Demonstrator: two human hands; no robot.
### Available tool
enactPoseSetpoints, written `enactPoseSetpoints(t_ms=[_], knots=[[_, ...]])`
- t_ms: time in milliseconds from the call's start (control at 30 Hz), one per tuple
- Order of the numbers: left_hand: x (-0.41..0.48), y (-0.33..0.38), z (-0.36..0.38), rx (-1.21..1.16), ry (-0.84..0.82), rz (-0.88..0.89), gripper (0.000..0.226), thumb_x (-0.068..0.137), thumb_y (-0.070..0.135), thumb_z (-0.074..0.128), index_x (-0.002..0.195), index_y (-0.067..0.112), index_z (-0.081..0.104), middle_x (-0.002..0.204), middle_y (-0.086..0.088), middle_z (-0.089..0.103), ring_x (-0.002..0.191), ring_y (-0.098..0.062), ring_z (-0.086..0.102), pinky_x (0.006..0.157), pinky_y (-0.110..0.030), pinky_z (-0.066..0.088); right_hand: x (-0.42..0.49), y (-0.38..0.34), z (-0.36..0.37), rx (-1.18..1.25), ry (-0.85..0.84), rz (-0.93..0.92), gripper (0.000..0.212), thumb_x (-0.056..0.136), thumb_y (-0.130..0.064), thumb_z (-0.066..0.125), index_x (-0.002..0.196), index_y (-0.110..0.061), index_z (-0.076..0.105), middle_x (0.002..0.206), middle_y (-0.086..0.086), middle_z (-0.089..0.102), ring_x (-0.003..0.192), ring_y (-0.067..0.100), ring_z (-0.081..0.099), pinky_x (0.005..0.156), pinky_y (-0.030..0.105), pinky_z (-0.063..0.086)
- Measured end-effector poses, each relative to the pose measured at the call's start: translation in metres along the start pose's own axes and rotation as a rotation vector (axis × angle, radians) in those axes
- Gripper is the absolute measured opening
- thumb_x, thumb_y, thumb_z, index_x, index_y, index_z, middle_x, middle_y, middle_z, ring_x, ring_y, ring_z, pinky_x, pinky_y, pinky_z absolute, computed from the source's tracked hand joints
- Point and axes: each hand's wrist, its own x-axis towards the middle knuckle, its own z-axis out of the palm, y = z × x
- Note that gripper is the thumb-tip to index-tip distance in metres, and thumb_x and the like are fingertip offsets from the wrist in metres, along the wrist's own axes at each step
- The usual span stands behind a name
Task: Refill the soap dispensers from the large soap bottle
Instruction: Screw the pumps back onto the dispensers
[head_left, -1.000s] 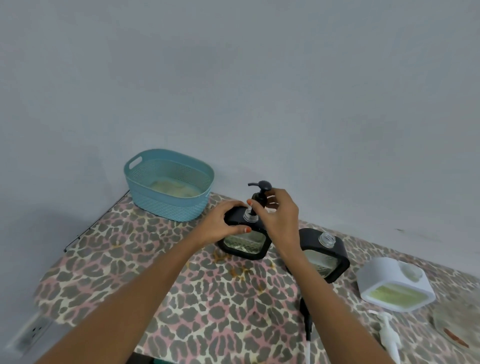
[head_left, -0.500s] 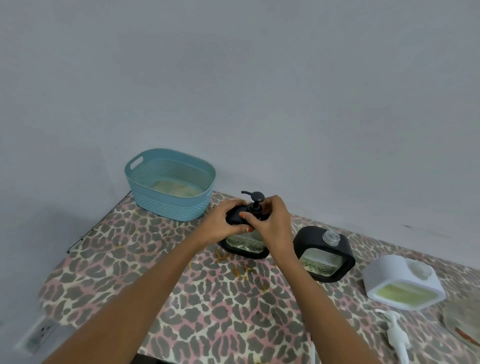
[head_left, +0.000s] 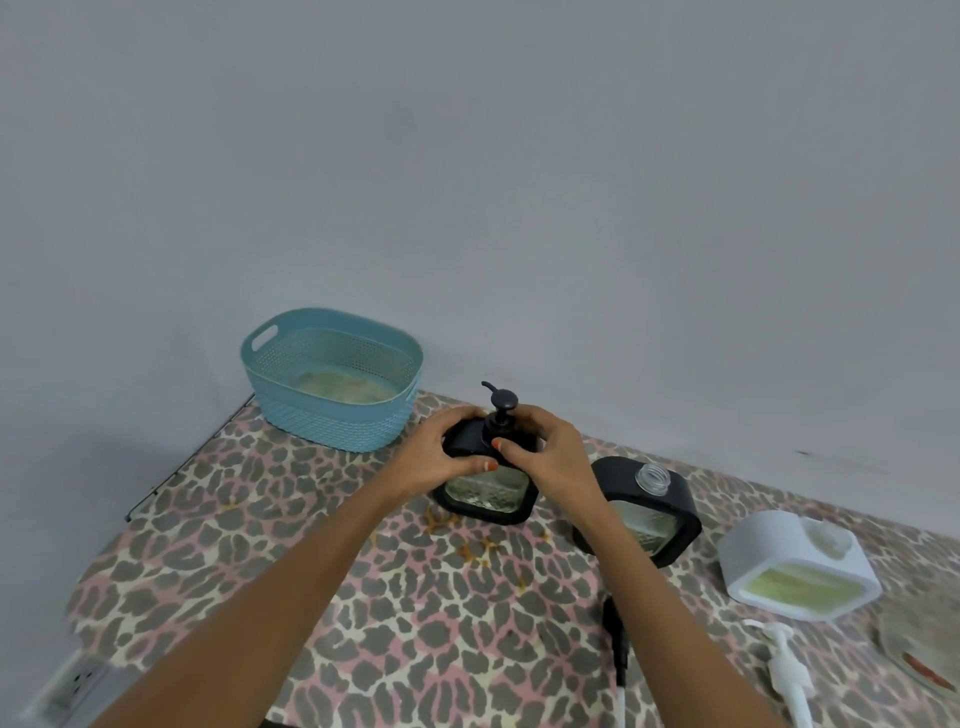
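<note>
A black soap dispenser (head_left: 488, 499) with a clear front stands on the leopard-print table. My left hand (head_left: 434, 454) grips its top left shoulder. My right hand (head_left: 545, 452) is closed around the collar of its black pump (head_left: 501, 410), which sits upright in the neck. To its right a second black dispenser (head_left: 644, 514) stands with its neck uncapped. A white dispenser (head_left: 800, 566) further right also has no pump. A black pump (head_left: 618, 644) and a white pump (head_left: 789, 670) lie loose on the table. No large soap bottle is in view.
A teal plastic basket (head_left: 332, 379) stands at the back left against the grey wall. The table (head_left: 260, 545) drops off at the left and near edges. A wall socket (head_left: 72, 686) shows at the lower left. A round glass object (head_left: 930, 649) sits at the far right.
The black pump came down into the first dispenser's neck, and my right hand slid from the pump head to its collar. The camera drifted slightly.
</note>
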Motion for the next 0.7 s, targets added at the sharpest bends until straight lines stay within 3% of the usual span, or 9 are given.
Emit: enactPoseSetpoints(t_ms=[133, 233, 367, 467, 600, 700], knots=[[-0.001, 0.002, 0.001, 0.003, 0.005, -0.004, 0.061, 0.071, 0.016, 0.076, 0.125, 0.014, 0.048, 0.115, 0.004, 0.048, 0.106, -0.007, 0.048, 0.078, -0.001, 0.037, 0.002, -0.002, 0.009, 0.035, 0.117, 0.013, 0.033, 0.073, -0.012, 0.077, 0.095, -0.012, 0.053, 0.082, -0.008, 0.055, 0.075, -0.001, 0.053, 0.066, 0.005, 0.044], [-0.001, 0.0, 0.0, -0.007, 0.008, -0.005, 0.061, 0.07, 0.015, 0.077, 0.124, 0.016, 0.049, 0.116, 0.002, 0.05, 0.108, -0.009, 0.049, 0.081, -0.004, 0.036, 0.003, -0.004, 0.014, -0.018, 0.131, 0.003, 0.038, 0.072, -0.017, 0.077, 0.093, -0.012, 0.046, 0.084, -0.004, 0.05, 0.072, 0.003, 0.048, 0.062, 0.006, 0.04], [0.0, -0.001, 0.0, -0.026, -0.001, -0.013, 0.059, 0.071, 0.015, 0.076, 0.123, 0.018, 0.049, 0.117, 0.003, 0.049, 0.109, -0.008, 0.048, 0.082, -0.006, 0.036, 0.0, -0.004, 0.003, 0.046, -0.053, 0.058, 0.048, 0.082, -0.024, 0.068, 0.123, -0.018, 0.044, 0.113, -0.001, 0.054, 0.103, 0.01, 0.052, 0.081, 0.014, 0.042], [0.0, -0.002, 0.0, -0.021, 0.001, -0.014, 0.06, 0.071, 0.018, 0.076, 0.124, 0.018, 0.048, 0.119, 0.003, 0.049, 0.11, -0.007, 0.047, 0.083, -0.005, 0.036, -0.001, -0.003, -0.006, 0.084, -0.151, 0.039, 0.034, 0.088, -0.017, 0.06, 0.12, -0.021, 0.053, 0.107, -0.006, 0.06, 0.098, 0.001, 0.056, 0.085, 0.015, 0.047], [0.001, -0.004, 0.001, -0.018, -0.001, -0.012, 0.061, 0.07, 0.018, 0.077, 0.124, 0.017, 0.049, 0.12, 0.003, 0.049, 0.111, -0.008, 0.047, 0.092, -0.017, 0.037, 0.003, 0.003, 0.002, 0.04, -0.014, 0.031, 0.032, 0.081, -0.016, 0.068, 0.111, -0.012, 0.058, 0.093, -0.005, 0.06, 0.091, 0.011, 0.057, 0.078, 0.017, 0.046], [0.002, -0.006, 0.001, -0.02, 0.001, -0.008, 0.061, 0.069, 0.019, 0.078, 0.123, 0.019, 0.05, 0.122, 0.0, 0.051, 0.113, -0.011, 0.048, 0.097, -0.023, 0.039, 0.005, 0.001, 0.013, 0.017, 0.121, 0.044, 0.035, 0.075, -0.018, 0.075, 0.099, -0.012, 0.05, 0.084, -0.005, 0.052, 0.075, 0.005, 0.051, 0.063, 0.007, 0.04]])
